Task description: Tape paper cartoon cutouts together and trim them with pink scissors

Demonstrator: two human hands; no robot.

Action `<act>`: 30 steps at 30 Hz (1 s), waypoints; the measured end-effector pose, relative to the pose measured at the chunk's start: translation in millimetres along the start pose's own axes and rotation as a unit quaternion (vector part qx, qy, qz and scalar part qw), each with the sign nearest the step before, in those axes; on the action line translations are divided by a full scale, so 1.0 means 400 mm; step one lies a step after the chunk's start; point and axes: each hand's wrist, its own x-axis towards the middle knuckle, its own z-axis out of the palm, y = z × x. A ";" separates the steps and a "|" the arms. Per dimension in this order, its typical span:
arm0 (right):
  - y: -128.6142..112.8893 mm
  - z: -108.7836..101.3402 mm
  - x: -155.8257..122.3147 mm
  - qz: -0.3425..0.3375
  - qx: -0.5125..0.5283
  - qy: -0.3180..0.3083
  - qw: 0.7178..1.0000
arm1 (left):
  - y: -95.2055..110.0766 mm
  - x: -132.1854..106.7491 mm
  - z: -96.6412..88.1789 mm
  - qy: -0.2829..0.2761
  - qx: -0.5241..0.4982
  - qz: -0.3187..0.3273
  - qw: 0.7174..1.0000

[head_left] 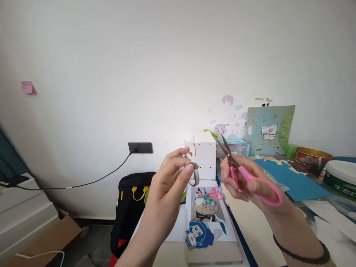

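Pink scissors point(243, 172): right hand point(251, 187), curled | grey piece point(193, 164): left hand point(171, 180), pinching

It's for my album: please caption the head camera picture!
Right hand holds open pink-handled scissors, left hand pinches a small grey piece; a blue-haired cutout lies below.

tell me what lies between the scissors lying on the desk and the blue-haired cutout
In the head view, between the lying scissors and the blue-haired cutout is part of a picture sheet.
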 end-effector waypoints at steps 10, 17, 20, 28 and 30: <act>-0.085 0.091 -0.025 0.146 -0.085 -0.017 0.986 | 0.012 -0.015 -0.003 0.014 -0.020 0.001 1.000; -0.048 0.081 -0.032 0.146 -0.107 -0.029 0.983 | 0.018 -0.019 0.003 -0.004 -0.002 0.017 1.000; -0.058 0.090 -0.032 0.161 -0.117 -0.028 0.980 | 0.018 -0.021 0.004 -0.010 0.001 0.020 1.000; -0.088 0.107 -0.026 0.188 -0.150 -0.016 0.971 | 0.029 -0.038 0.005 -0.011 0.027 0.007 1.000; -0.086 0.109 -0.028 0.184 -0.159 -0.014 0.970 | 0.032 -0.042 0.005 -0.012 0.031 0.009 0.999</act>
